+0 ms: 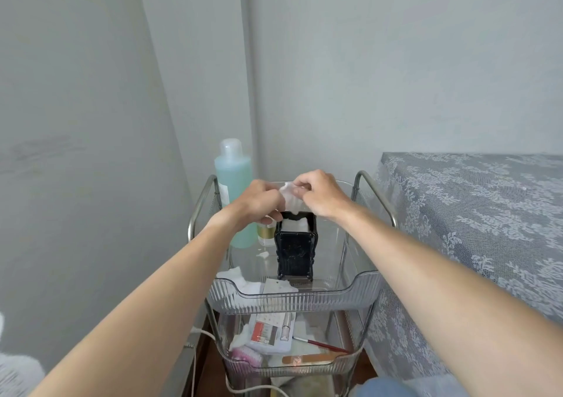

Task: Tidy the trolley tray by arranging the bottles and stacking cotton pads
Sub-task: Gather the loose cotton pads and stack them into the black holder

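Both my hands meet above a black ornate holder (295, 252) standing in the clear top tray (292, 299) of the trolley. My left hand (259, 203) and my right hand (320, 197) pinch the same white cotton pads (291, 197) just over the holder's open top, where more white pads (295, 224) sit inside. A tall bottle of pale green liquid (236, 189) stands upright at the tray's back left. Beside it a small white and gold bottle (266, 235) shows partly under my left hand. Loose cotton pads (240, 278) lie at the tray's front left.
A small white scrap (262, 255) and a flat white packet (278, 287) lie on the tray floor. The lower shelf (289, 369) holds a card packet, a pink brush, a red-handled brush and a nail file. A lace-covered table (475, 214) stands right; walls close in behind and left.
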